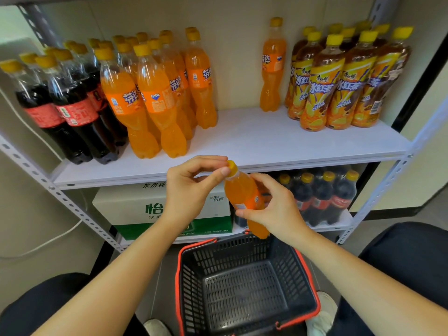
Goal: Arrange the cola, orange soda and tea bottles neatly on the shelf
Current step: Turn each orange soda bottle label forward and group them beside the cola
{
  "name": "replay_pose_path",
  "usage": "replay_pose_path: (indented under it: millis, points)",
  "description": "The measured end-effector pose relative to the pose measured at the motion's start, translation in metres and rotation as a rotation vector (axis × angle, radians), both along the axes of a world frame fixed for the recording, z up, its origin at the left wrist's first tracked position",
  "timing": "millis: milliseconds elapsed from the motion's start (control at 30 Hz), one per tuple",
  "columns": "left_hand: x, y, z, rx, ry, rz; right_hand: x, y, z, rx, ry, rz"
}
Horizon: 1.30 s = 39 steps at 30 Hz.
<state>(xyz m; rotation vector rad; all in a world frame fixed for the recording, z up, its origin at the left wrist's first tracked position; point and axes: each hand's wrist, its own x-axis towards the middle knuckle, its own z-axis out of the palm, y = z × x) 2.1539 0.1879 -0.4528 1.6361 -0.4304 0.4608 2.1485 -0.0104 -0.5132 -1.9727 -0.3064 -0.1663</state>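
Three drink groups stand on the white shelf (254, 137): cola bottles (72, 105) at the left, orange soda bottles (155, 93) just beside them, and tea bottles (339, 81) at the far right. One lone orange bottle (272, 66) stands apart at the back, just left of the tea. A broad bare stretch of shelf lies between it and the orange group. Below you sits the black basket (180, 275), and I can see nothing in it.

Your step looks to be shelving the held bottle (242, 192), which hangs tilted in front of and below the shelf edge. Its base is down over the basket's far rim.

Your right grip (274, 204) is curled round the bottle at its label band. Your left grip (191, 185) pinches the yellow cap (231, 167) between thumb and fingertips. So the bottle lies between both grips, cap up to the left.

To do this well, let the right grip carry the weight and use the left only to steady the top. Bring the bottle upright before you raise it past the shelf edge. Set it down just right of the orange group, in line with its front row, label facing you. Approach from the bare side so you nudge no neighbour. The lone bottle likely wants the same home afterwards.
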Motion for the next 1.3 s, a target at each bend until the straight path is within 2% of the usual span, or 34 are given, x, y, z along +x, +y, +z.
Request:
replay_pose_path:
  millis: [100,300,433,733,867,967,1033,1133,1300]
  points:
    - [0.003,0.001,-0.001,0.013,0.096,-0.098,0.001,-0.002,0.003,0.044,0.048,0.04]
    - [0.0,-0.003,-0.003,0.114,0.141,-0.204,0.002,-0.008,0.016,0.236,0.095,0.062]
    - [-0.002,-0.002,-0.008,0.242,0.223,-0.242,0.006,-0.014,0.03,0.44,0.169,0.034]
    - [-0.016,-0.014,-0.025,0.331,0.484,-0.44,0.017,-0.028,0.055,0.919,0.34,0.025]
    - [-0.022,-0.019,-0.026,0.226,0.461,-0.425,0.022,-0.034,0.065,1.012,0.386,-0.016]
    - [-0.022,-0.024,-0.023,-0.019,0.474,-0.378,0.025,-0.039,0.068,1.0,0.415,0.004]
    - [-0.022,-0.025,-0.02,-0.115,0.468,-0.359,0.025,-0.043,0.069,0.958,0.452,0.045]
    - [-0.021,-0.023,-0.016,-0.156,0.445,-0.35,0.025,-0.046,0.067,0.89,0.492,0.068]
    - [-0.016,-0.015,-0.014,-0.191,0.422,-0.312,0.025,-0.046,0.065,0.989,0.465,0.02]
